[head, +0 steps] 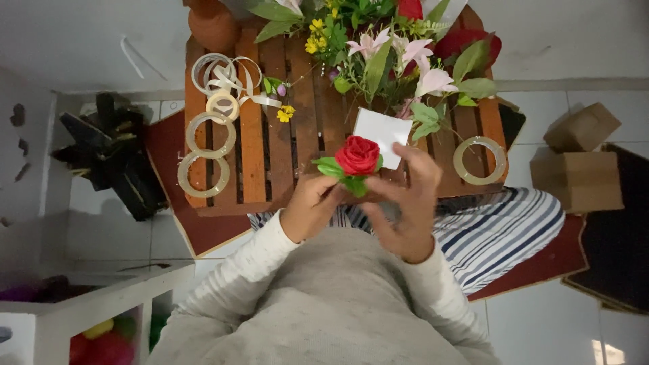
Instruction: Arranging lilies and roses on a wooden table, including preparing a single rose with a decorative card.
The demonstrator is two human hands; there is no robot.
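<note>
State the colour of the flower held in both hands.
Red, with green leaves: the artificial rose, seen best in the head view.

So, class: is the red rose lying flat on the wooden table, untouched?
No: the red rose is held up between the left hand and right hand, in front of the wooden table.

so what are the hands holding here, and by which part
Both hands, left hand and right hand, hold a red rose from below, at its green leaves; the bloom is free.
</note>
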